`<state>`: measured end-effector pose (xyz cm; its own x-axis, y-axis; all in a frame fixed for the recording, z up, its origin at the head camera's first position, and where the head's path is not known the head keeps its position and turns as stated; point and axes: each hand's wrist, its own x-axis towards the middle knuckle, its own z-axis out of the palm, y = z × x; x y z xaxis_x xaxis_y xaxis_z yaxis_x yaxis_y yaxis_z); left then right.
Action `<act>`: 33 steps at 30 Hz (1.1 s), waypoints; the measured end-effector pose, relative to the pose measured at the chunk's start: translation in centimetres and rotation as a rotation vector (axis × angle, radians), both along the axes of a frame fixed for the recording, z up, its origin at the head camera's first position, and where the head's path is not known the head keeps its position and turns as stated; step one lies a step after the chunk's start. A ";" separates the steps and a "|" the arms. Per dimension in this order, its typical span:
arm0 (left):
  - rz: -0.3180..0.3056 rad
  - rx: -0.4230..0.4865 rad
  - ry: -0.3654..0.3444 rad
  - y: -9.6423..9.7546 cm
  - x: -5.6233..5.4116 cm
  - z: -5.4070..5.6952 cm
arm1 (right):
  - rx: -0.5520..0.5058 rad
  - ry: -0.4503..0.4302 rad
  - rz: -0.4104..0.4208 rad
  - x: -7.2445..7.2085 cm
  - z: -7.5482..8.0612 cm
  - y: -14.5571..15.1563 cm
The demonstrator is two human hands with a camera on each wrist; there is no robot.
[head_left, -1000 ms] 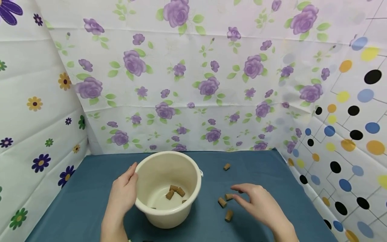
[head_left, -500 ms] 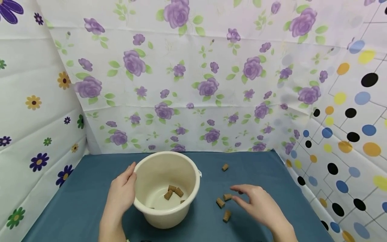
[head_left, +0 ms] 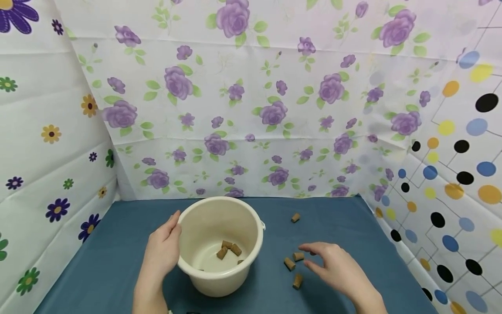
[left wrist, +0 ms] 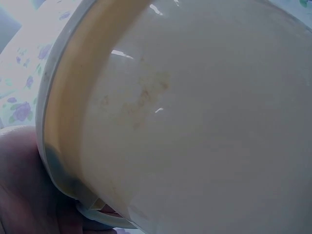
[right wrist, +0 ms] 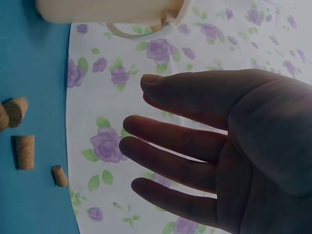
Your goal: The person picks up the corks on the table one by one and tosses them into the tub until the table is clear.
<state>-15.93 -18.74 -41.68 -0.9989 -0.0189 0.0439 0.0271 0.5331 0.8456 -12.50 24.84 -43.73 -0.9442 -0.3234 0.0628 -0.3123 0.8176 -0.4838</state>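
Observation:
A cream plastic bucket (head_left: 217, 279) stands on the blue cloth, with several brown corks (head_left: 235, 250) lying inside on its bottom. At the bucket's left side my left hand (head_left: 162, 248) grips the rim; in the left wrist view its fingers reach behind the rim by the handle (left wrist: 105, 218). My right hand (head_left: 337, 266) hovers right of the bucket, fingers spread and thumb apart, holding nothing in the right wrist view. Near its fingertips lie a cork (head_left: 298, 256), a second cork (head_left: 289, 264) and a third cork (head_left: 297, 281). The hand may hide more of the cloth.
Another cork (head_left: 295, 217) lies farther back on the blue cloth (head_left: 333, 218). Behind it rises a white sheet with purple roses (head_left: 270, 113). Patterned sheets also hang at the left (head_left: 51, 174) and the right (head_left: 451, 196).
The view shifts slightly. My right hand drops a little toward me, and its thumb and forefinger stand slightly farther apart. The left hand and bucket keep their places.

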 end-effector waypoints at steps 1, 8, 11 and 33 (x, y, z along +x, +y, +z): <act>-0.001 0.000 0.001 0.0 0.0 0.0 | 0.000 -0.006 0.009 0.0 -0.1 0.0; -0.001 0.000 -0.006 -0.2 0.1 0.0 | 0.029 -0.085 0.056 -0.2 -1.2 0.4; 0.004 -0.004 -0.010 -0.3 0.1 -0.1 | 0.023 -0.110 0.071 -0.3 -1.6 0.2; -0.006 0.016 0.004 0.0 0.0 0.0 | 0.051 -0.245 0.114 -1.5 -3.5 0.0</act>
